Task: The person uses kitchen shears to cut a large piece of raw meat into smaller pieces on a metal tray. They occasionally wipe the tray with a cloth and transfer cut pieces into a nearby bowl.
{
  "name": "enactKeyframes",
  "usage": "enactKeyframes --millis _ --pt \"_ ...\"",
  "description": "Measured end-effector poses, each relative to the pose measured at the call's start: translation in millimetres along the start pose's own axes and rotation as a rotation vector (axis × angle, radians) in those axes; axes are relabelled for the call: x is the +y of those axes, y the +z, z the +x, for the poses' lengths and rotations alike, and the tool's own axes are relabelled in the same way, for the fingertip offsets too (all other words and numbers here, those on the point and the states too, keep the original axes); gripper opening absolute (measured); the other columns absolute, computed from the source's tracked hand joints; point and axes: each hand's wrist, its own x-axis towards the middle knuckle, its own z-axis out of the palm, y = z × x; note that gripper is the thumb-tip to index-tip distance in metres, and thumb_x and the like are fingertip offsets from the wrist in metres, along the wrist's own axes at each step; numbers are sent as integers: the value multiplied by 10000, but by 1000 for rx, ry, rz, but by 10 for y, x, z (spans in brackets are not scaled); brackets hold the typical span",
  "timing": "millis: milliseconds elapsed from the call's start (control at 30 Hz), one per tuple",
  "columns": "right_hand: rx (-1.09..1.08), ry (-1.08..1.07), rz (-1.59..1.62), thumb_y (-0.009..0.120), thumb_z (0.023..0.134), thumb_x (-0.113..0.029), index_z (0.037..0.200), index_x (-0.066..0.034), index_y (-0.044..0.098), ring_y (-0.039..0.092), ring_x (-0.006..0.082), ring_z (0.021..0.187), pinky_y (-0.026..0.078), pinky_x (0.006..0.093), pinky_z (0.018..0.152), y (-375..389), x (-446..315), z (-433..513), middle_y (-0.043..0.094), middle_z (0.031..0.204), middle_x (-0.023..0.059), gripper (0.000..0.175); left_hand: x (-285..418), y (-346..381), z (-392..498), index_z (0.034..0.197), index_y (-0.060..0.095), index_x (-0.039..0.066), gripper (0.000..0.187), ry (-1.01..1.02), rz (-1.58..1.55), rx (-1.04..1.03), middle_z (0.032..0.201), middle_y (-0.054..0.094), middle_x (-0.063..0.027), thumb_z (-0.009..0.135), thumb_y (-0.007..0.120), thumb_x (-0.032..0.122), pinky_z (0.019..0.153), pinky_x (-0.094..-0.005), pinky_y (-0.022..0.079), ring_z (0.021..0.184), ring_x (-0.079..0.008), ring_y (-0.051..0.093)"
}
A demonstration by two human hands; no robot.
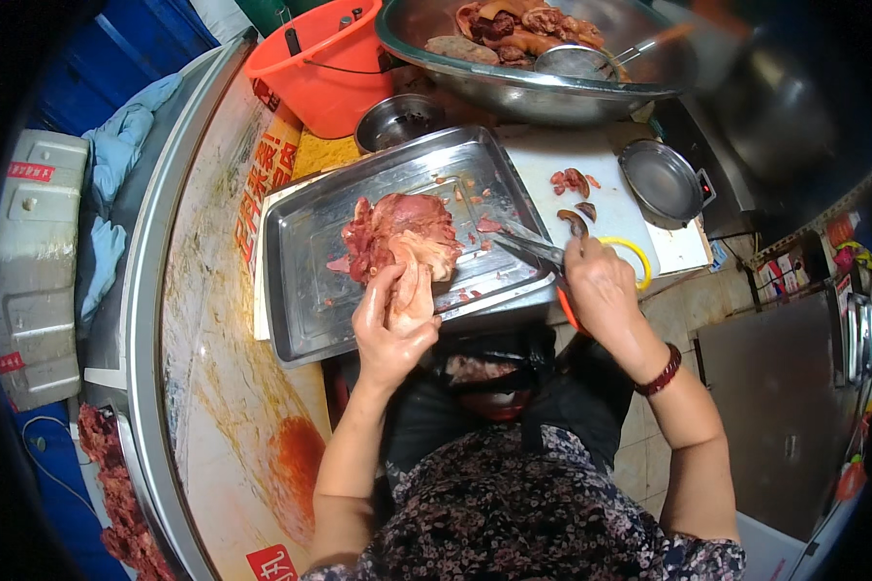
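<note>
My left hand (389,341) grips a pale flap of skin or fat on a piece of red meat (410,221), which lies in a rectangular stainless steel tray (301,290). My right hand (602,283) holds a pair of scissors (534,247) with one yellow and one orange handle loop. Their blades reach over the tray's right rim, apart from the meat and near a small red scrap (488,224). Other small scraps are scattered over the tray floor. Part of the flap is hidden by my left fingers.
A white cutting board (545,156) carries small meat slices (572,181). Beside it sits a digital scale with a round metal pan (661,178). Behind stand an orange bucket (320,80), a metal bowl (396,123) and a large steel basin (523,94) holding meat and a strainer (578,64).
</note>
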Motion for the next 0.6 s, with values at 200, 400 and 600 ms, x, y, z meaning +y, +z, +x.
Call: enactKeyframes --millis 200,400,600 --pt "19 -99 -351 655 766 -113 841 -65 641 619 186 732 487 313 571 397 -86 328 596 796 47 90 64 38 -40 1249 570 -55 655 -17 -52 43 1128 634 -122 639 798 14 965 -321 475 1062 -187 610" --pt "-94 44 -60 644 820 -99 901 11 630 698 286 713 543 380 579 350 147 83 658 772 156 137 0 35 -113 1288 557 -67 668 -91 -165 40 1180 611 -107 668 790 20 980 -331 481 1100 -187 594" --pt "-312 435 877 704 832 -50 1026 31 653 554 153 626 474 329 630 -15 631 -581 566 661 107 216 -81 7 -67 1316 534 -71 683 -111 -223 15 1242 594 -116 701 816 18 995 -331 471 1153 -205 577"
